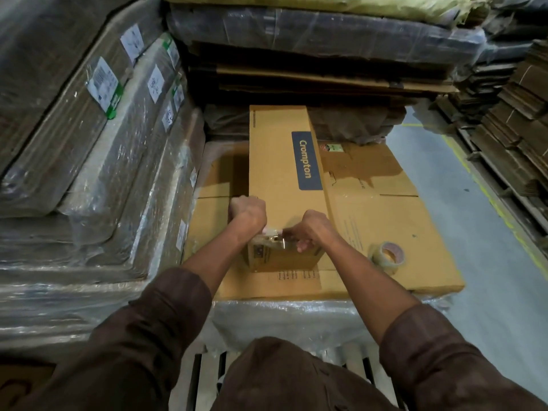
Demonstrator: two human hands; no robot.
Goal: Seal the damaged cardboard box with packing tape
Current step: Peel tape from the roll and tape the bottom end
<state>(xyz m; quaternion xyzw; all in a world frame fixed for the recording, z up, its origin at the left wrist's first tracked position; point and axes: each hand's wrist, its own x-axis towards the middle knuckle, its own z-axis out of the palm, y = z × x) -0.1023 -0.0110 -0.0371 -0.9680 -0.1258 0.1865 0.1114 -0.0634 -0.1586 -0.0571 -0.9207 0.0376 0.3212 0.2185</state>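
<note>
A long brown cardboard box (284, 161) with a blue "Crompton" label lies lengthwise on a flat cardboard sheet (394, 221). Its near end looks torn and carries shiny clear tape (274, 237). My left hand (247, 212) is closed over the box's near left top corner. My right hand (311, 229) presses its fingers on the near top edge, over the tape strip. A roll of clear packing tape (387, 256) rests on the sheet to the right of the box, apart from both hands.
Plastic-wrapped stacks of flattened cartons (89, 149) rise on the left and behind (320, 48). More flat cardboard piles (510, 120) stand at the right, beyond a grey floor strip (489, 262) with a yellow line. The work surface is a wrapped pallet stack (296, 318).
</note>
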